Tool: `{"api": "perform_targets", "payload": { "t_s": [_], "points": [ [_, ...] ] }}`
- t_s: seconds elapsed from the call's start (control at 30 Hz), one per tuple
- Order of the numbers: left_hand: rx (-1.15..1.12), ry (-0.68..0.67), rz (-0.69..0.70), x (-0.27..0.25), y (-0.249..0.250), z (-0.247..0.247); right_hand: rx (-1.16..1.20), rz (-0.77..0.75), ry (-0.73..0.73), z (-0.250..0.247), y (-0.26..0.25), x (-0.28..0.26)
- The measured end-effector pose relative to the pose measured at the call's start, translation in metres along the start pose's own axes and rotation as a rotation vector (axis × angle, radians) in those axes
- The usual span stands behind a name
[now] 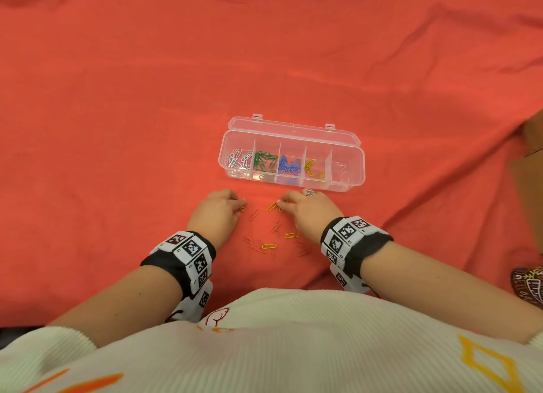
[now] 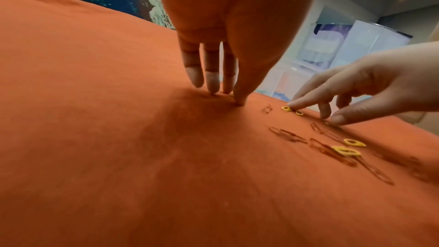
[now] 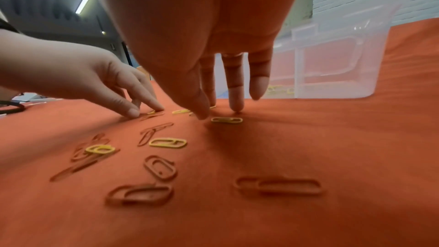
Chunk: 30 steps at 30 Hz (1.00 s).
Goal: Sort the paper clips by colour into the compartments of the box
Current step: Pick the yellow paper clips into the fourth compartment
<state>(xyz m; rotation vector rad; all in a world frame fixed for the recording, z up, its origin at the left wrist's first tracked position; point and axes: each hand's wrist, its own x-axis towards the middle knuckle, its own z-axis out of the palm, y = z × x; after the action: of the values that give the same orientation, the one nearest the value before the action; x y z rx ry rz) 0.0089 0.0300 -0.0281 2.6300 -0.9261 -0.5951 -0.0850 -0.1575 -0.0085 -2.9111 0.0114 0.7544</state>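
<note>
A clear plastic box (image 1: 348,184) lies open on the red cloth; from left to right its compartments hold white clips (image 1: 238,159), green clips (image 1: 264,161), blue clips (image 1: 289,165) and yellow clips (image 1: 311,167), and the rightmost holds nothing. In front of it my left hand (image 1: 241,205) has straight fingers and touches a small yellow clip (image 1: 242,208) with its index fingertip (image 3: 159,108). My right hand (image 1: 281,205) reaches left, its straight index finger (image 2: 291,103) resting on another yellow clip (image 1: 272,207). Loose yellow clips (image 1: 291,235) and red clips (image 1: 254,214) lie between my wrists.
The red clips (image 3: 277,186) are hard to tell from the cloth (image 1: 117,128), which has folds at the right. A brown cardboard piece (image 1: 529,172) and a patterned object (image 1: 529,284) sit at the right edge. The box lid (image 1: 293,128) lies flat behind the box.
</note>
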Motion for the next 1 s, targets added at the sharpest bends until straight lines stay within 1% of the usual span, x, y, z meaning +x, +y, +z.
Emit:
{"api": "perform_targets", "payload": {
  "t_s": [0.1, 0.17, 0.23, 0.33, 0.4, 0.47, 0.5, 0.57, 0.63, 0.7, 0.8, 0.87, 0.93, 1.0],
  "points": [
    [0.091, -0.051, 0.014, 0.001, -0.004, 0.000, -0.003, 0.054, 0.036, 0.005, 0.004, -0.006],
    [0.098, -0.067, -0.010, 0.002, -0.005, -0.002, 0.006, 0.084, 0.045, 0.007, 0.009, -0.010],
    [0.055, -0.057, -0.072, 0.003, -0.004, -0.006, 0.019, 0.106, 0.047, 0.008, 0.013, -0.015],
    [-0.089, -0.030, -0.187, 0.006, 0.000, -0.015, 0.045, 0.153, 0.074, 0.009, 0.016, -0.021],
    [-0.163, -0.066, -0.232, 0.009, 0.002, -0.020, 0.083, 0.199, 0.107, 0.010, 0.016, -0.023],
    [-0.212, -0.098, -0.243, 0.010, 0.007, -0.021, 0.160, 0.245, 0.121, 0.012, 0.016, -0.024],
    [-0.239, -0.097, -0.233, 0.010, 0.011, -0.020, 0.201, 0.264, 0.118, 0.013, 0.016, -0.024],
    [-0.298, -0.117, -0.166, 0.009, 0.023, -0.018, 0.276, 0.304, 0.104, 0.014, 0.016, -0.024],
    [-0.333, -0.192, -0.079, 0.007, 0.036, -0.014, 0.346, 0.336, 0.091, 0.015, 0.015, -0.024],
    [-0.345, -0.271, -0.023, 0.005, 0.045, -0.009, 0.384, 0.356, 0.066, 0.014, 0.015, -0.024],
    [-0.319, -0.392, 0.001, 0.002, 0.050, -0.002, 0.405, 0.374, 0.019, 0.012, 0.014, -0.023],
    [-0.287, -0.450, 0.001, -0.002, 0.050, 0.000, 0.419, 0.385, 0.000, 0.012, 0.014, -0.024],
    [-0.241, -0.459, 0.004, -0.006, 0.050, 0.001, 0.429, 0.398, -0.002, 0.013, 0.014, -0.025],
    [-0.178, -0.438, 0.019, -0.008, 0.053, 0.002, 0.428, 0.399, -0.006, 0.012, 0.013, -0.027]
  ]
}}
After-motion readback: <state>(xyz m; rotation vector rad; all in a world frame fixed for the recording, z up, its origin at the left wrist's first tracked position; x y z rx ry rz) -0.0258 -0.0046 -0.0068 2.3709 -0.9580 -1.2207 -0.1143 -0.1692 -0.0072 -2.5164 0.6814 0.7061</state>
